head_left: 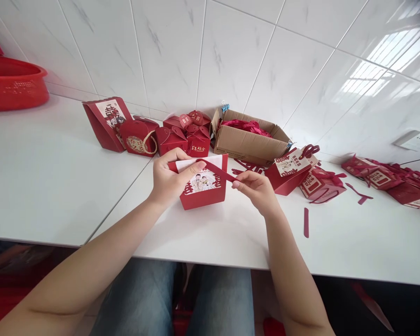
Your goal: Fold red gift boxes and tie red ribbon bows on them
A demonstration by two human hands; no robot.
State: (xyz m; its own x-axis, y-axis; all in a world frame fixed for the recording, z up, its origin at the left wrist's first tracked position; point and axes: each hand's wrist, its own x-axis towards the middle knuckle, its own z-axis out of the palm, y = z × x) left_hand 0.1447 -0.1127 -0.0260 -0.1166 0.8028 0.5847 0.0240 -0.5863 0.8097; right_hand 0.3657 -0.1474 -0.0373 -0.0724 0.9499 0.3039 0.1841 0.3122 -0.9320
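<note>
A red gift box (205,200) with a printed couple on its front stands upright at the middle of the white table. My left hand (170,179) grips its upper left part, the thumb pressing on the top edge near one end of a dark red ribbon (217,170). The ribbon slants down to the right across the top of the box. Its other end is pinched between the thumb and fingers of my right hand (254,189), just right of the box.
Behind stand several red boxes (171,141) and a cardboard box (248,143) of red ribbon. More red boxes (322,185) and a ribbon strip (306,222) lie right. A red basket (17,88) is far left. The table's front edge (203,263) is near me.
</note>
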